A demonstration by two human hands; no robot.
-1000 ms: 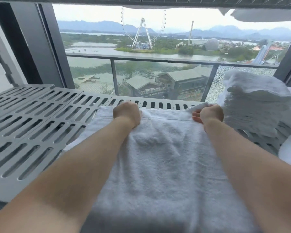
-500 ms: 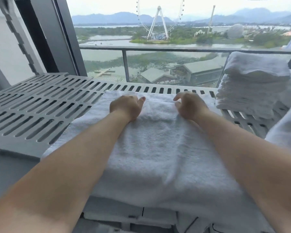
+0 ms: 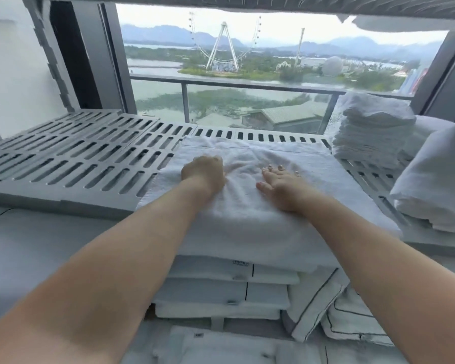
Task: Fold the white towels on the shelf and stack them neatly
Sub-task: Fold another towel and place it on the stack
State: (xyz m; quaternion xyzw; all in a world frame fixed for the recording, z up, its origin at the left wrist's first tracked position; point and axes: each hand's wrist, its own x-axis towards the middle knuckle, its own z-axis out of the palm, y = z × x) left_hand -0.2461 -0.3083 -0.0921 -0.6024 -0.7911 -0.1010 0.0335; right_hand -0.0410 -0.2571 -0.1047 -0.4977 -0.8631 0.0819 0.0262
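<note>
While 1 towel (image 3: 247, 206) lay on the shelf (image 3: 63, 164), not fully folded, the left hand (image 3: 204, 174) curled on it, I could not tell if pinching, and the right hand (image 3: 281, 185) pressed flat. 1 stack (image 3: 371, 137) sat done nearby.

White towel (image 3: 260, 206), grey slotted shelf (image 3: 71, 164), white folded stack (image 3: 371, 132), black-trimmed white linens (image 3: 352, 319)

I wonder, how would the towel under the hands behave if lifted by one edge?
Probably floppy: the towel wrinkles around the left hand and drapes over the shelf edge. Likely light, not slippery: its pile looks fluffy. Pushed, it would likely bunch rather than slide.
</note>
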